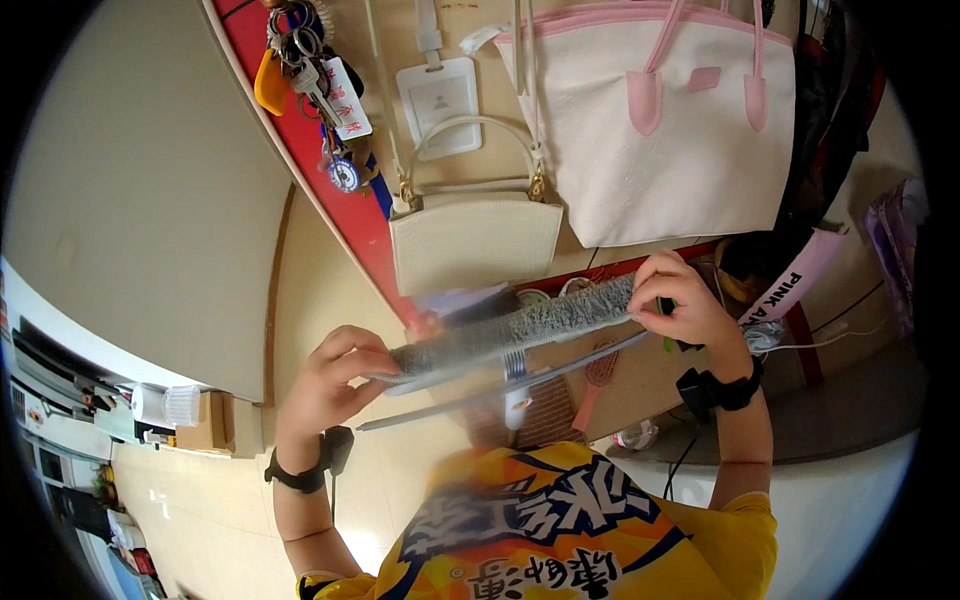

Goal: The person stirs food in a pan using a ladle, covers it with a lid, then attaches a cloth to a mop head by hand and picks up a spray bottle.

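Note:
A long grey fluffy duster cover [520, 325] is stretched between my two hands, slanting up to the right and partly blurred. My left hand [340, 375] pinches its left end between thumb and fingers. At the other end, the fingertips of my right hand [685, 300] are closed on the fluffy edge. Just below the cover runs a thin grey strip [500, 390], roughly along the same slant; whether it is joined to the cover, I cannot tell. A ridged grey-and-white piece [516, 395] shows behind the strip. Both wrists wear black bands.
Ahead hang a cream handbag [475, 245], a white tote with pink handles [670, 150], a badge holder [440, 105] and a bunch of keys [315, 80]. A pink hairbrush [598, 375] lies below the cover. Shelving [205, 425] stands far left.

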### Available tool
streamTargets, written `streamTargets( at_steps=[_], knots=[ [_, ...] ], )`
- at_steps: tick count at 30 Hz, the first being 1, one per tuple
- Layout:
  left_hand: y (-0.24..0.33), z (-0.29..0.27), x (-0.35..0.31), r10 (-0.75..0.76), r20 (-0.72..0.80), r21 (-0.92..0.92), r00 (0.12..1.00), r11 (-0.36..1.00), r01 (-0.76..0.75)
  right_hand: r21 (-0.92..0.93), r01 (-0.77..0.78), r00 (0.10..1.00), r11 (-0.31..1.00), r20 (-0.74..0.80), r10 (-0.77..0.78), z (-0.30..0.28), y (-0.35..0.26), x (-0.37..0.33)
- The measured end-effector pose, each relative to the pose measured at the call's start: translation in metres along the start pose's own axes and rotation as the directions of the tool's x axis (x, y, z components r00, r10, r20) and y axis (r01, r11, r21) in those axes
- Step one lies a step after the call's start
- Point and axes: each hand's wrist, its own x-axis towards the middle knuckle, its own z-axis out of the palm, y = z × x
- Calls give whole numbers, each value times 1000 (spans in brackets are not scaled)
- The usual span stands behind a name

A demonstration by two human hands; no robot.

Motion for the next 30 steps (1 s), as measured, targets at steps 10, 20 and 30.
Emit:
streamTargets(
  at_steps=[10, 20, 30],
  knots=[
    [-28, 14, -7, 101, -121, 121, 987, 989, -87, -151, 29, 996, 988, 88, -16, 2, 11, 11],
    [-19, 9, -6, 134, -75, 179, 988, 977, -119, 50, -168, 952, 984, 268, 149, 2, 19, 22],
    [-12, -2, 0, -10, 92, 99, 996, 995, 1, -54, -45, 947, 998, 317, 60, 1, 21, 27]
  ],
)
